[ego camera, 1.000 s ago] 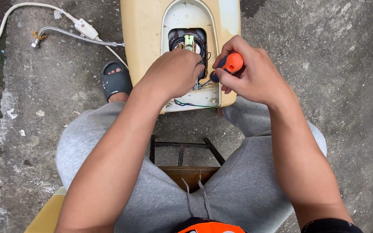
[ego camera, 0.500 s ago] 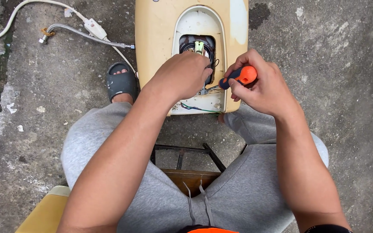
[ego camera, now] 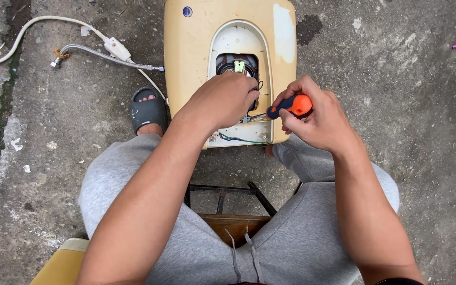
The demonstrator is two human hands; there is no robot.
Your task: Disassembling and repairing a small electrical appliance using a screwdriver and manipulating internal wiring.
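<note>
Right hand (ego camera: 320, 119) shifted lower, gripping orange screwdriver (ego camera: 290, 106), left hand (ego camera: 225, 100) still closed inside yellow heater (ego camera: 191, 58) opening

A cream-yellow appliance casing (ego camera: 191, 63), an orange-and-blue screwdriver handle (ego camera: 290, 105), grey trousers (ego camera: 291, 232), a dark-grey sandal (ego camera: 148, 112) and mottled grey concrete (ego camera: 412, 95).

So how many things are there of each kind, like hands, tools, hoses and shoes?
Hands: 2, the left hand and the right hand
Screwdrivers: 1, the orange screwdriver
Yellowed appliance casings: 1
Hoses and cords: 2, a metal hose and a white cord
Sandals: 1, grey
Total: 7
</note>
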